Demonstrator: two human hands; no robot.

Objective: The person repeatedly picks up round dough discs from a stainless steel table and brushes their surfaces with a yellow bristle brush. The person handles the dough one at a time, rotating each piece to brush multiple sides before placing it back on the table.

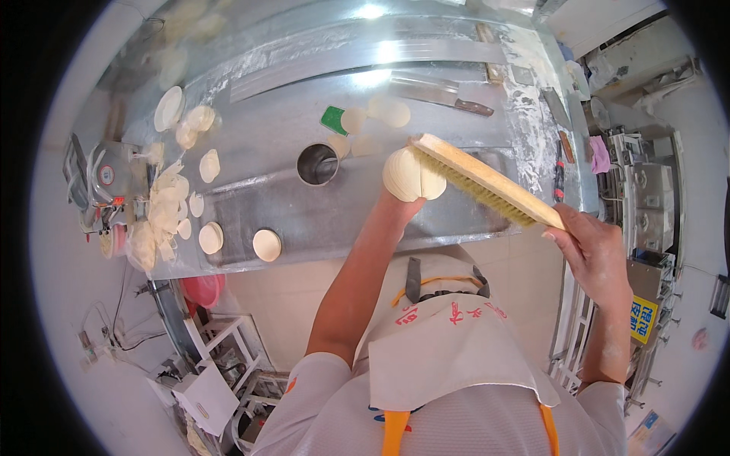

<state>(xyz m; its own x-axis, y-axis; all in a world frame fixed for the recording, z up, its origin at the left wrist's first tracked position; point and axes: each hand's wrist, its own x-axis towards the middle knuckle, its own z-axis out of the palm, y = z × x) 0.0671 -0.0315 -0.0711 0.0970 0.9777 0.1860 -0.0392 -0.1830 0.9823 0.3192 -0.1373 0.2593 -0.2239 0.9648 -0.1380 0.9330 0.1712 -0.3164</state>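
Note:
A fanned stack of round dough wrappers (402, 175) rests in my left hand (409, 206), which is mostly hidden behind it. My right hand (593, 251) grips the handle end of a long wooden bench brush (485, 176). The brush's pale bristles face down and left, and its far end overlaps the top of the wrappers; whether they touch is not clear. On the steel worktable (274, 199), left of the stack, stands an open metal cylinder (318, 164). Loose dough rounds (393, 112) and a green scraper (333, 119) lie beyond it.
Small wrapper stacks (267, 245) sit near the front edge. Dough scraps (168, 199) lie by a machine (117, 174) at left. A cleaver (439, 94) and a long metal strip (365, 60) lie at the back. Flour (524, 114) covers the right end, beside a red-and-black tool (559, 179).

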